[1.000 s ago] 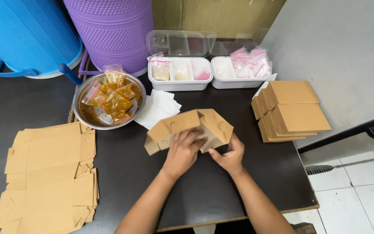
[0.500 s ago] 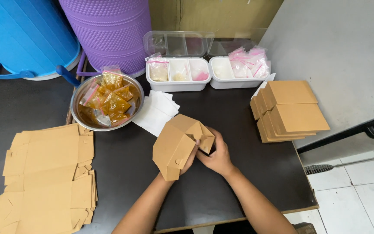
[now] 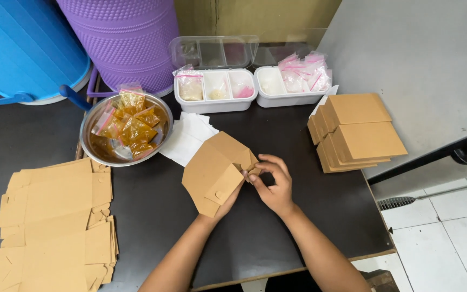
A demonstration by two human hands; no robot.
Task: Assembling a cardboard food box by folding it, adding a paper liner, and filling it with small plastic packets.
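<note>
**A:** In the head view, what are the hands busy with?

**B:** Both hands are on a brown cardboard box (image 3: pixel 215 172), half folded. It is held up a little above the dark surface (image 3: pixel 320 211), near the middle, in front of the person. The left hand (image 3: pixel 228 197) is under and behind the box, so mostly hidden; its grip is closed on the lower panel. The right hand (image 3: pixel 274 186) is at the right end of the box, with fingers (image 3: pixel 268 162) curled and pinching a small flap there.

**A:** How does the box look?

**B:** It is plain kraft brown, not printed. Its broad panel faces the camera and is tilted. One flap hangs down at the front, with a small round cut in it. The top side makes an edge like a roof.

**A:** And around it?

**B:** Just behind the box lie white paper sheets (image 3: pixel 187 138). To the left of them stands a metal bowl (image 3: pixel 95 116) with small orange-brown sachets (image 3: pixel 133 130). At the far left of the surface lie flat unfolded box blanks (image 3: pixel 49 216). On the right is a stack of finished boxes (image 3: pixel 358 132). At the back stand two white trays (image 3: pixel 293 97) holding small clear bags, then a blue container (image 3: pixel 22 48) and a purple basket (image 3: pixel 120 38).
</note>
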